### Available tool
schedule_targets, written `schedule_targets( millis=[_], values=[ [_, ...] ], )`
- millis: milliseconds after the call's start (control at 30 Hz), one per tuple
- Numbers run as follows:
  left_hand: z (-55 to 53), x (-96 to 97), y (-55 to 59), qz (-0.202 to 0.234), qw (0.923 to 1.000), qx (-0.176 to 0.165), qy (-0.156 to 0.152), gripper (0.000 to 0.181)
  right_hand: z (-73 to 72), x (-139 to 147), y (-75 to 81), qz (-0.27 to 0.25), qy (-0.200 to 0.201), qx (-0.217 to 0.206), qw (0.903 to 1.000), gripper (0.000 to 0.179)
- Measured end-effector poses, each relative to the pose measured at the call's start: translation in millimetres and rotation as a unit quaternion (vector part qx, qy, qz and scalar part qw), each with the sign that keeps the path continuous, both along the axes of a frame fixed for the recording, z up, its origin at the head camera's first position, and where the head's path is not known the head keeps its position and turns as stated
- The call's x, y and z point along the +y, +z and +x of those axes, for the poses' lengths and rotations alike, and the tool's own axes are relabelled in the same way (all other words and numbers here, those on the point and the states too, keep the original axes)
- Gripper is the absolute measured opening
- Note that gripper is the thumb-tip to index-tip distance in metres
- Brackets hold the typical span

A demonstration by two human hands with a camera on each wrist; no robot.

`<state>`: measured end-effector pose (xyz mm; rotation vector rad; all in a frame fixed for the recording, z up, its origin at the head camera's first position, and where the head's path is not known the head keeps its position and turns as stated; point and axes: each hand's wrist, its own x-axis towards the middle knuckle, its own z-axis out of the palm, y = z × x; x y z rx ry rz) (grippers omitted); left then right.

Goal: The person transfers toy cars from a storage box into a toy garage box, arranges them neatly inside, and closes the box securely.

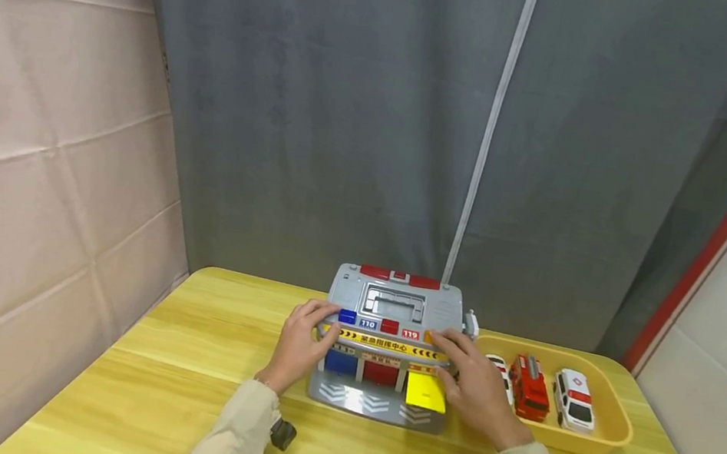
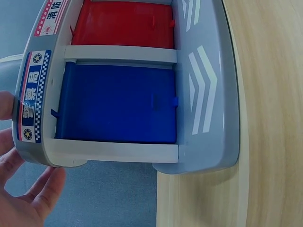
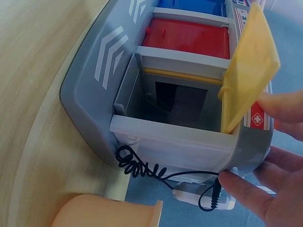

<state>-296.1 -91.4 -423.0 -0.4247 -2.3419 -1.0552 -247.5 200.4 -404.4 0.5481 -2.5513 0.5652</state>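
A grey toy rescue station [image 1: 355, 288] stands on the wooden table. My left hand [image 1: 299, 346] grips the left end of its roof, fingers on top and thumb at the front edge. At the opposite end my right hand [image 1: 483, 387] holds the roof's right corner, just above a raised yellow door [image 3: 255, 61]. Behind that door the bay's dark interior shows in the right wrist view. Both the blue door [image 2: 118, 104] and the red door [image 2: 125, 23] are down. A coiled black cord [image 3: 137, 165] hangs at the station's right side, by a white handset [image 3: 206, 196].
On the right, a yellow tray [image 1: 614, 429] holds a red fire engine [image 1: 529, 390], a white ambulance [image 1: 574, 400] and a partly hidden black-and-white car [image 1: 500, 370]. A grey curtain [image 1: 348, 139] hangs behind the table [image 1: 173, 386].
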Motion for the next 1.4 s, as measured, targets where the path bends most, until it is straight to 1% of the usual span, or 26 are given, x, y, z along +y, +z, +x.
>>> schedule_targets(
  millis=[133,300,433,567,733,1000,1267,1400],
  values=[
    [-0.5,1.1,-2.1,0.006,1.0,-0.003,-0.005,0.03,0.7,2.2,0.2,0.004,0.004,0.006,1.0,0.053],
    [-0.3,1.2,-3.6,0.011,0.9999,0.002,-0.005,0.03,1.0,4.8,-0.3,0.01,0.016,0.001,0.9998,0.056],
    [0.2,0.6,-4.3,0.014,0.9999,0.005,-0.004,0.029,1.4,6.5,0.1,0.017,0.022,-0.011,0.9996,0.059],
    [1.3,0.6,-4.5,0.014,0.9999,0.0,-0.004,0.03,1.8,8.5,0.6,0.024,0.021,-0.029,0.9991,0.062],
    [1.6,0.5,-4.2,0.014,0.9999,-0.004,-0.003,0.03,4.0,12.2,0.6,0.018,0.016,-0.044,0.9987,0.065],
    [1.3,-0.8,-3.7,0.015,0.9999,-0.003,-0.002,0.03,6.7,21.0,1.8,0.013,-0.004,-0.051,0.9986,0.07],
    [-0.8,-1.6,-3.2,0.015,0.9999,0.0,0.0,0.03,8.8,33.0,3.6,0.02,-0.016,-0.037,0.999,0.069],
    [-0.6,-1.1,-2.2,0.018,0.9998,-0.003,-0.005,0.03,11.9,42.0,3.9,0.008,-0.021,-0.038,0.9991,0.067]
  ],
)
